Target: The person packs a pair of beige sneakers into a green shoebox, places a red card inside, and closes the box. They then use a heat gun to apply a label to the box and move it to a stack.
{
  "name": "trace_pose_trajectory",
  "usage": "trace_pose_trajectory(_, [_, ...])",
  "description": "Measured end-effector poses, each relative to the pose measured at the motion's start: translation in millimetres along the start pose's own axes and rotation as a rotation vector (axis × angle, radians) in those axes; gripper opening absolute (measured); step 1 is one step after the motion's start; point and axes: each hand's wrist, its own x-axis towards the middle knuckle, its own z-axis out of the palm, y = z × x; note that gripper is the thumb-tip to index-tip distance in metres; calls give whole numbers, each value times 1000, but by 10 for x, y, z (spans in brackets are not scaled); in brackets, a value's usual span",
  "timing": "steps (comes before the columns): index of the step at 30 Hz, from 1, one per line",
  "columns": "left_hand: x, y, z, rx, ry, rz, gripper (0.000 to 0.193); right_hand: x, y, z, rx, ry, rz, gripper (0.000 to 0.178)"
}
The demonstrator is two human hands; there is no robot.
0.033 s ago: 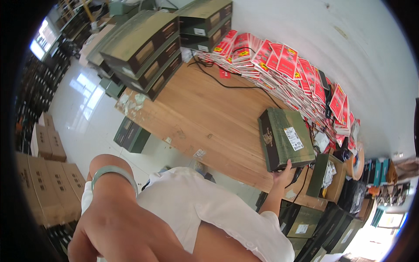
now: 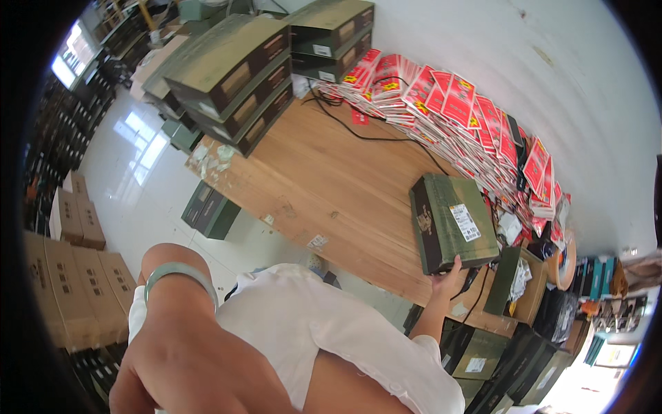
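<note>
A wooden bench (image 2: 331, 186) runs along the white wall (image 2: 476, 41), with red cards (image 2: 441, 107) heaped against that wall and green boxes (image 2: 231, 62) stacked at the left end. Toward the right end is a labelled box (image 2: 445, 224), dark green; the right hand (image 2: 447, 279) holds its near edge, thumb up on the side. The left hand (image 2: 196, 366) runs partly out of view; I can't tell whether it holds anything.
</note>
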Motion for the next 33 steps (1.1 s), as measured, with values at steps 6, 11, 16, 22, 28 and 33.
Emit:
trace_pose_trajectory(6, [-387,-34,749,296,-8,-2,41,-399,142,113,7,-128,39,73])
trace_pose_trajectory(11, [-1008,-179,1706,616,61,102,36,-945,426,562,-184,-268,125,68])
trace_pose_trajectory(16, [-1718,-331,3116,1107,148,322,17,-1681,1085,1559,-409,-628,255,66])
trace_pose_trajectory(22, [-2570,-1435,5085,1884,394,567,13,-3317,1713,1575,-723,-879,394,72])
trace_pose_trajectory(28, [-2133,-1758,6032,2257,860,456,9,-4776,3210,2397,-1063,-1287,873,75])
trace_pose_trajectory(33, [-1729,-2427,6510,2357,1269,565,12,-6156,4025,2529,-1317,-1535,1237,76])
